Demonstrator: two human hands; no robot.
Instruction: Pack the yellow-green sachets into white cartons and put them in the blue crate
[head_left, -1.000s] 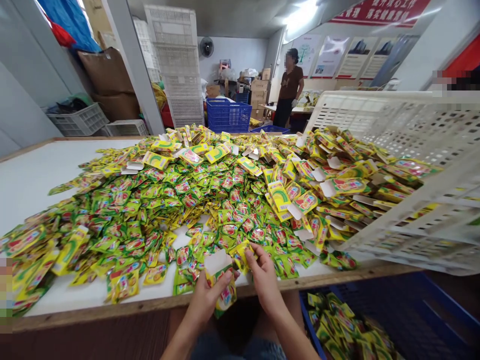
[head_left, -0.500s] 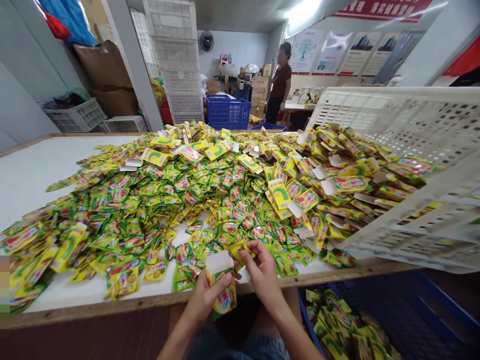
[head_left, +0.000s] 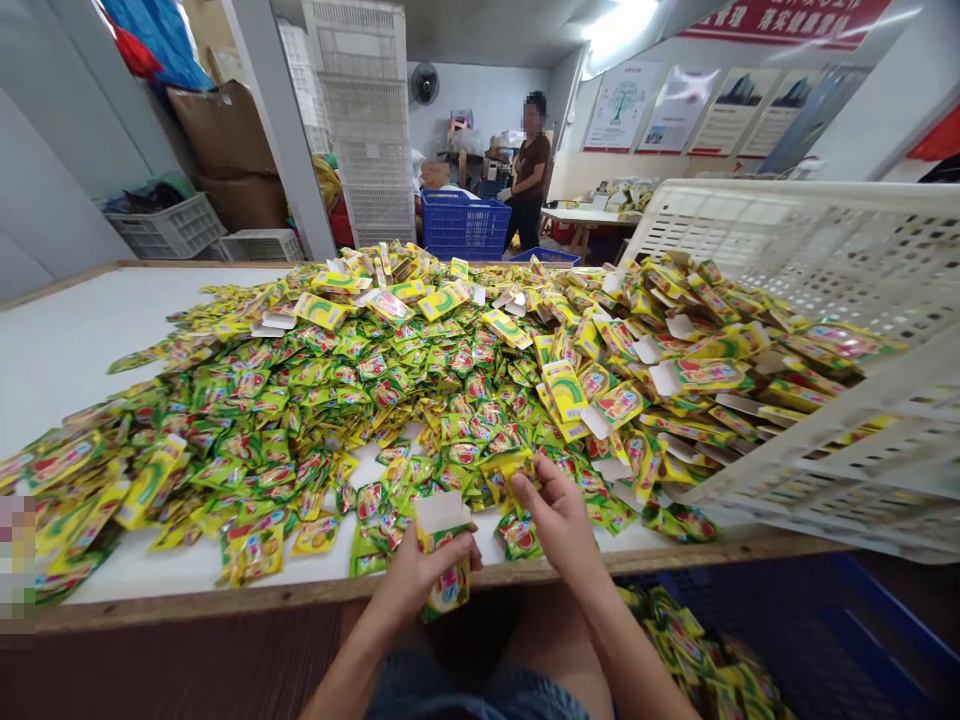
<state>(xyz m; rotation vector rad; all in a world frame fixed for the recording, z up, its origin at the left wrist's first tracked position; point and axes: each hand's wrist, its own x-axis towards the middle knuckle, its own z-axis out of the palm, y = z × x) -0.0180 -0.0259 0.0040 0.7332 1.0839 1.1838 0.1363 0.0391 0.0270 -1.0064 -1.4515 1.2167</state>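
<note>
My left hand [head_left: 405,580] is closed around a small yellow-green printed carton [head_left: 448,592], held upright over the table's front edge. Its white top flap [head_left: 442,512] stands up. To the right, my right hand [head_left: 566,525] pinches a small yellow sachet [head_left: 502,472] between thumb and fingers, apart from the carton. Beneath and behind both hands spreads a heap of green and yellow sachets [head_left: 300,400]. Several flattened or open-flapped cartons [head_left: 566,395] lie piled at the right of the heap.
A white perforated crate [head_left: 810,225] lies tipped on its side on the right of the white table [head_left: 67,320]. Below the wooden edge, a blue crate [head_left: 825,620] holds yellow-green packs [head_left: 697,640]. Across the room a person [head_left: 531,170] stands near a blue basket [head_left: 465,225].
My right hand has moved right and slightly up with the yellow sachet, away from the carton. My left hand still grips the carton. The person behind has shifted left, towards the blue basket.
</note>
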